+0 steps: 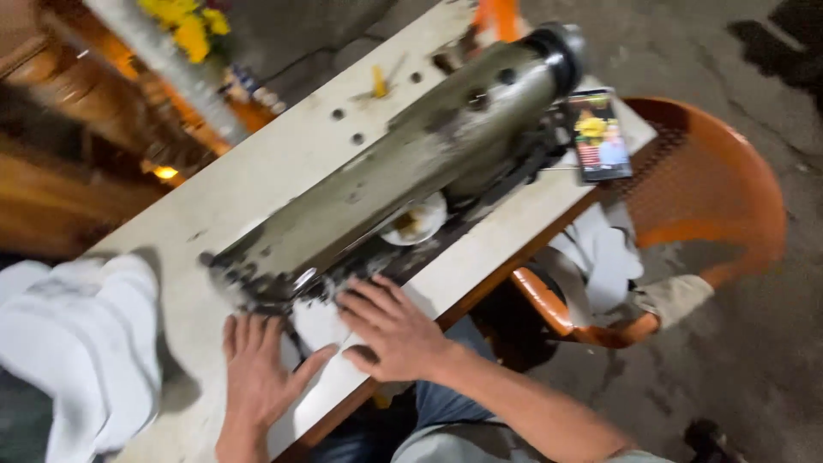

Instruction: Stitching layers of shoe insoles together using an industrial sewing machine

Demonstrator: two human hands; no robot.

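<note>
I see both hands flat, fingers spread, pressing the white cloth (pixel 321 330) on the table (pixel 283 163): left hand (pixel 257 364) behind, right hand (pixel 390 330) nearer the sewing machine (pixel 403 163) head, the cloth's length running toward it.

- Sewing table (pixel 257 184): pale worn top w/ small holes, wood edge on near side.
- Sewing machine (pixel 403 163) lies across its middle, grey-green.
- White cloth (pixel 321 330) flat by needle end.
- White fabric pile (pixel 81 343) at left end.
- Phone (pixel 598 135), screen lit, on far right corner.
</note>
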